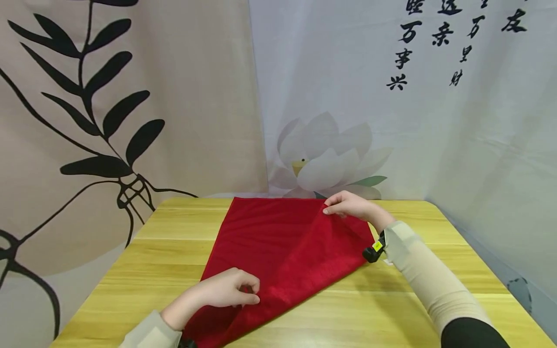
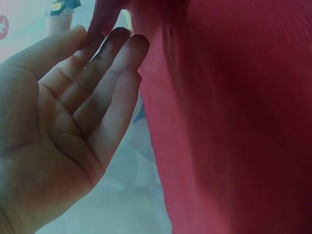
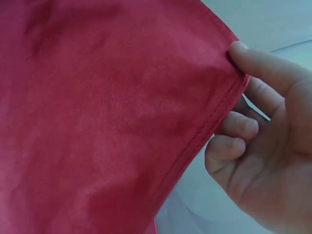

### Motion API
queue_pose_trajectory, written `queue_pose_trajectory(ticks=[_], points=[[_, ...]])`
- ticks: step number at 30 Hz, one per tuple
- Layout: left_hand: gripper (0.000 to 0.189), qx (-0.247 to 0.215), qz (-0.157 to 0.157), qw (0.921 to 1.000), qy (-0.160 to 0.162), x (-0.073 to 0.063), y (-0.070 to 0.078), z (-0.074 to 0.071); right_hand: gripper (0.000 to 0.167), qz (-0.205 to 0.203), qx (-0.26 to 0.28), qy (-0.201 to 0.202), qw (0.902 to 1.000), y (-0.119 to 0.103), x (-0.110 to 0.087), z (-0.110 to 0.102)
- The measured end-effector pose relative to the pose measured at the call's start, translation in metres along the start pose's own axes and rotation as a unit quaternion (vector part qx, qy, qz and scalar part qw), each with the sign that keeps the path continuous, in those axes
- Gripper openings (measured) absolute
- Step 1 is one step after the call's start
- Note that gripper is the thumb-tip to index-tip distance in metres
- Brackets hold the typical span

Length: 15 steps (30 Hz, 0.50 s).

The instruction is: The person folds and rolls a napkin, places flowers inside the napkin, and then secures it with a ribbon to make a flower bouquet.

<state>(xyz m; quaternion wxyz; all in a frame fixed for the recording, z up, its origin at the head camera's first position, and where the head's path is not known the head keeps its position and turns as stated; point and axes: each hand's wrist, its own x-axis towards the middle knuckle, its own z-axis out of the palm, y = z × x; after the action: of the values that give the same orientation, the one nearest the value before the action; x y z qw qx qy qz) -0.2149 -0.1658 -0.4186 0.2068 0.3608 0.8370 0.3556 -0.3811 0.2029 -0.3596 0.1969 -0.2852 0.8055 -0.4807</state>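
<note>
A red cloth (image 1: pixel 261 237) with stitched hems lies on the wooden table, partly folded over on itself along a diagonal. My right hand (image 1: pixel 354 207) pinches a corner of the red cloth (image 3: pixel 122 107) between thumb and fingers near the cloth's far edge. In the right wrist view, the ring and little fingers of that hand (image 3: pixel 273 141) curl in beside the hem. Toward the near side, my left hand (image 1: pixel 226 288) pinches another bit of the cloth. The left wrist view has the left thumb and index finger (image 2: pixel 80 41) at a narrow tip of fabric, the other fingers loosely bent.
The yellow wooden table (image 1: pixel 174 241) extends on both sides of the cloth. Behind it hangs a pale curtain (image 1: pixel 209 96) printed with black leaves, a lotus and dark characters. A black wrist camera (image 1: pixel 374 250) sits at my right wrist, close to the cloth.
</note>
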Motion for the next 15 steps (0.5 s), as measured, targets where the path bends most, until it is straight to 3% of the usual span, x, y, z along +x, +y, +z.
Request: queue_pose_trajectory(ticks=[15], points=[[0.021, 0.001, -0.028, 0.9993, 0.026, -0.005, -0.015, -0.008, 0.009, 0.004, 0.009, 0.031, 0.9995, 0.006, 0.029, 0.008]])
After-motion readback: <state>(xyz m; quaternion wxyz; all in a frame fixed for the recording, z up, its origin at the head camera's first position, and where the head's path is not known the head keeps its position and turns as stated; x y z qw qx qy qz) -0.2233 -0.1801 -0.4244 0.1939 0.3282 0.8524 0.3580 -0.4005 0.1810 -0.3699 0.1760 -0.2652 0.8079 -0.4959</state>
